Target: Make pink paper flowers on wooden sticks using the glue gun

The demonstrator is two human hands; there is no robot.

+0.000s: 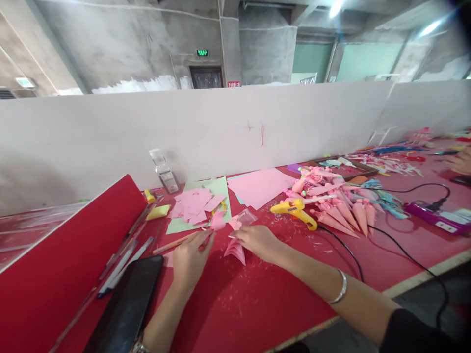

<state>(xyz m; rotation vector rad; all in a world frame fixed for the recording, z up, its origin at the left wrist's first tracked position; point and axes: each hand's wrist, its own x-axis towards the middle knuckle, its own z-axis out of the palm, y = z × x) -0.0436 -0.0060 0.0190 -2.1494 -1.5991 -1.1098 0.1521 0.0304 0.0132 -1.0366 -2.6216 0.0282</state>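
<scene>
My left hand (189, 257) is closed, its fingertips pinched at the lower edge of a small curved piece of pink paper (218, 220). A brown pencil-like stick (171, 245) runs behind that hand; I cannot tell whether the fingers touch it. My right hand (259, 241) is closed on a fanned pink paper piece (236, 252) that hangs below its fingers. Just beyond the right fingers lies a clear plastic piece (247, 217) with pink paper by it. Loose pink paper pieces (191, 203) are heaped on a pale green sheet (222, 185).
A yellow glue gun (294, 210) with a black cord lies right, before a pile of pink paper cones (340, 203). Pink sheets (259, 186) and a clear bottle (164, 171) are at the back. A black phone (127, 304) lies left. Another person's hand (459, 161) shows far right.
</scene>
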